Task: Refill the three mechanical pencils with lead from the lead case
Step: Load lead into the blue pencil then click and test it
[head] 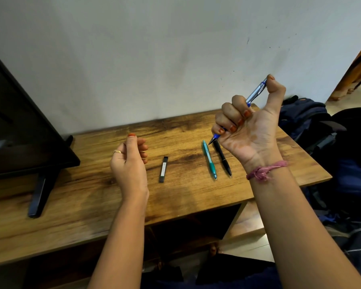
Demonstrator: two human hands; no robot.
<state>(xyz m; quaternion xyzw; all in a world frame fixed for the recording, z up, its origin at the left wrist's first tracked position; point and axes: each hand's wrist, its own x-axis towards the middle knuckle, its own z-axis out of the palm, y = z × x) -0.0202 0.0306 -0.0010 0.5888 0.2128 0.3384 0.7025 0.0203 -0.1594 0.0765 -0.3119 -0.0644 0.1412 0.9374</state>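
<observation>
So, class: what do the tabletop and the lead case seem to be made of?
Tabletop: wood or wood-look laminate, matte, with brown grain streaks and dark knots; which one is unclear. Lead case: probably dark grey plastic, slim and smooth, with a pale label.

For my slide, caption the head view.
Right hand grips blue pencil; teal pencil, black pencil, lead case lie on table.

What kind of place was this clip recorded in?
Probably a room in a home: a low wooden table stands against a plain wall, a flat screen on a stand sits on it, and backpacks are heaped beside it.
</observation>
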